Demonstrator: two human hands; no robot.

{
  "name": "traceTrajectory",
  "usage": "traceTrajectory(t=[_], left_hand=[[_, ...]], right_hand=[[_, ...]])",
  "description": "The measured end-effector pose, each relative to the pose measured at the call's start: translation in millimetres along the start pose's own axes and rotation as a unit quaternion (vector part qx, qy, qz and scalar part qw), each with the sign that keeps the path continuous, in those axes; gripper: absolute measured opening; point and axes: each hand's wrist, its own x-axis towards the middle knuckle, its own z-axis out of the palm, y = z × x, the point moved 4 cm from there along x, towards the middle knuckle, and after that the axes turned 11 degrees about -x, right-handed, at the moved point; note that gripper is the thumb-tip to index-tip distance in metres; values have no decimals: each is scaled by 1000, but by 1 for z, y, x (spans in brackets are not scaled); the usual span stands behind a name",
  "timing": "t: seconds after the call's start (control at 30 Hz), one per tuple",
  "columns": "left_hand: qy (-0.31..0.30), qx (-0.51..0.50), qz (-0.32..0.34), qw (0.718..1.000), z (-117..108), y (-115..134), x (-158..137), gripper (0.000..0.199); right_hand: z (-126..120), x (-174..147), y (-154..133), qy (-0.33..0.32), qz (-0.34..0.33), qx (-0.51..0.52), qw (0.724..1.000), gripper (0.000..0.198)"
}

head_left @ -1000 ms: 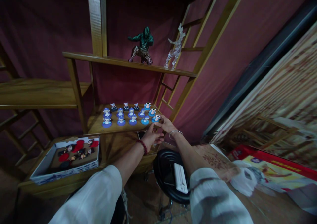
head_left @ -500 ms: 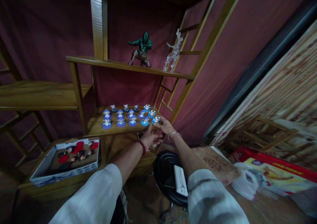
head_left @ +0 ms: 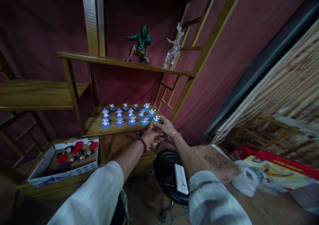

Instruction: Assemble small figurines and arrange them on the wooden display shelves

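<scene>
On lower shelf, front-right figurine just left of right hand

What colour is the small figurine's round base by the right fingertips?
The small figurine has a blue base, best in head view.

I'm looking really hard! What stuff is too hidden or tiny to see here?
All in the head view:
Front-right figurine: the right hand overlaps its edge, hiding whether it's held or just touched.
Other small figurines: faces too small to make out.
Red-and-black pieces in the box: too small and jumbled to tell apart.
Shelf unit: top cut off by the upper edge.
</scene>
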Motion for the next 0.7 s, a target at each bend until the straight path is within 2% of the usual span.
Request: traceTrajectory(t=[0.1,0.33,0.7], left_hand=[[-1,-7,1,1000,0,-1,2,78],[-2,-9,2,1000,0,-2,5,78],[-5,-11,1,1000,-2,-1,4,79]], right_hand=[[0,-1,0,5,10,-4,1000,40],[-2,-1,-1,1,-14,-28,1000,34],[-2,1,4,15,-8,-71,997,36]])
